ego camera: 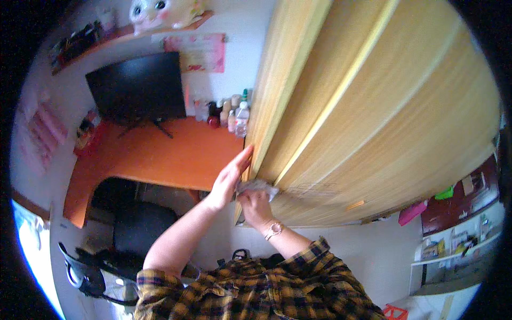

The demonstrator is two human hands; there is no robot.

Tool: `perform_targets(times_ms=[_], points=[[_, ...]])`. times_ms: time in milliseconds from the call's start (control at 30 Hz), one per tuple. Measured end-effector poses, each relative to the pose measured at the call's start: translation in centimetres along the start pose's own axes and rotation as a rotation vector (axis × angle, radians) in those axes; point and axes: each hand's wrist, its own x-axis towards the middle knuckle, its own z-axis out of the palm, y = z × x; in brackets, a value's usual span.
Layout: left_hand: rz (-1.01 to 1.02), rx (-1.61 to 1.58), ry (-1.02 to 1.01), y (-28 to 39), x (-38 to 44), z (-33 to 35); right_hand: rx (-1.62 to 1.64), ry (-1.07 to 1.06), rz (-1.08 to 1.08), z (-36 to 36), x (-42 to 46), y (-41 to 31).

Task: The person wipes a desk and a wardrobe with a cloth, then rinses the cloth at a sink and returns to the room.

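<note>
A tall pale wooden cabinet (360, 120) fills the right half of the view. Against its left side, close to the edge, my left hand (228, 182) rests flat with the fingers stretched upward. Bunched in my right hand (256, 208) is a crumpled greyish cloth (260, 187), pressed to the low front of the cabinet just right of the left hand. The fingertips are partly hidden in its folds. A wristwatch (274, 229) sits on the right wrist.
Left of the cabinet stands an orange-brown desk (172, 148) with a black monitor (138, 88) and several bottles (241, 120). A black office chair (140, 228) is below it. A shelf (128, 31) with a plush toy (164, 14) hangs above. White shelving (456, 252) is at far right.
</note>
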Motion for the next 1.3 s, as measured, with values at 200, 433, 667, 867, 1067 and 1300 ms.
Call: perform_targets(times_ms=[200,433,667,867,1067,1300], points=[[-0.072,0.211,0.089,-2.6,-4.1,2.9,0.064,-0.252,0.082,1.2,-2.9,0.4],[0.090,0.751,0.315,-4.0,-4.0,7.2,0.723,-0.216,0.499,-18.5,-2.1,5.8],[0.194,0.937,0.754,-7.1,-0.8,10.4,-0.353,0.917,-0.071,-39.1,6.9,15.9],[0.205,0.939,0.808,-6.9,-0.9,10.9,-0.436,0.866,-0.154,-29.8,3.1,19.0],[0.225,1.000,0.843,-6.3,-0.4,11.9,-0.363,0.336,-0.501,-25.4,-6.5,22.3],[0.558,1.477,0.615,-5.5,1.6,17.7,-0.487,0.745,-0.067,-43.6,-1.9,30.2]])
